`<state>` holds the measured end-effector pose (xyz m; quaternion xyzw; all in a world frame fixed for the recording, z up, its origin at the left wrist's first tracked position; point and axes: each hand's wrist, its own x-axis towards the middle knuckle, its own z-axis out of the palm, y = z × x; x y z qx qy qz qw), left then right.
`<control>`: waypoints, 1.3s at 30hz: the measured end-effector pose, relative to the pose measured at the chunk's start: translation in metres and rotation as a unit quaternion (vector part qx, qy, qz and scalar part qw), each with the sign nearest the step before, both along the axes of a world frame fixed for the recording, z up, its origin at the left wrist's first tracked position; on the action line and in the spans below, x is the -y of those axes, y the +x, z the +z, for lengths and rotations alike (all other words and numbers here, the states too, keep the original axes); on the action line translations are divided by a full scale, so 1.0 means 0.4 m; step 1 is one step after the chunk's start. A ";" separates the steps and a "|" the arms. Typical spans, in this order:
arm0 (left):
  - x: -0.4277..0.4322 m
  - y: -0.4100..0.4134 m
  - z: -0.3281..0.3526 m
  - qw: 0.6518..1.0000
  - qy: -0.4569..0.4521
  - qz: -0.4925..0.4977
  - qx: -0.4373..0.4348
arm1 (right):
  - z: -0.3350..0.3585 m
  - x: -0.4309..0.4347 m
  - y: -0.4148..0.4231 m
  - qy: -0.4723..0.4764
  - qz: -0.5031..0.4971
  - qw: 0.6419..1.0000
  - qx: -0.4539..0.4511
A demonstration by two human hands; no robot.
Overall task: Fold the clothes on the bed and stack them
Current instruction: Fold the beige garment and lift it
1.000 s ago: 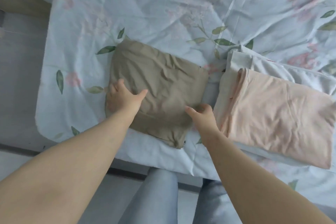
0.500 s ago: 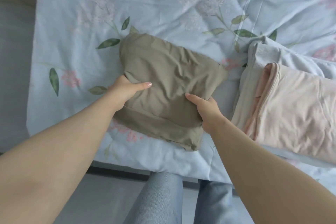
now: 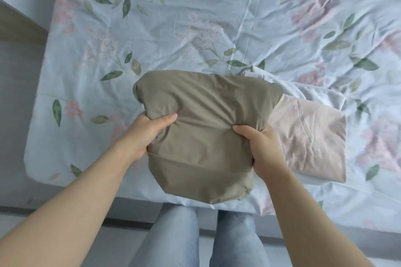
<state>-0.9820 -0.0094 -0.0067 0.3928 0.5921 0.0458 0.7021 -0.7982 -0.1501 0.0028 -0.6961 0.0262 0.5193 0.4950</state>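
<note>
At centre left, the left hand (image 3: pixel 147 134) is being clamped on the folded olive garment (image 3: pixel 204 97), thumb on top and fingers hidden beneath. The thick, smooth, slightly puffed bundle is being held mid-frame above the bed (image 3: pixel 108 50). Its right edge is being gripped likewise by the right hand (image 3: pixel 258 147), probably so the folds are being kept together for stacking on the pink folded garment (image 3: pixel 310 141) at centre right.

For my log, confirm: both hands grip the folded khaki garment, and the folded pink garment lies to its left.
Wrong side: the head view shows the pink garment to the right of the khaki garment; the left hand and right hand grip it.
</note>
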 end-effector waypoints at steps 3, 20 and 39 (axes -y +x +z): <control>0.084 0.129 0.055 0.999 -0.001 -0.006 0.045 | 0.084 0.091 0.123 0.026 -0.022 0.999 0.027; 0.280 0.501 -0.226 0.980 0.072 0.011 -0.185 | -0.248 0.370 0.511 -0.165 0.011 0.986 -0.010; 0.103 0.314 -0.144 0.998 -0.037 -0.033 -0.042 | -0.134 0.235 0.342 -0.064 -0.048 0.995 -0.057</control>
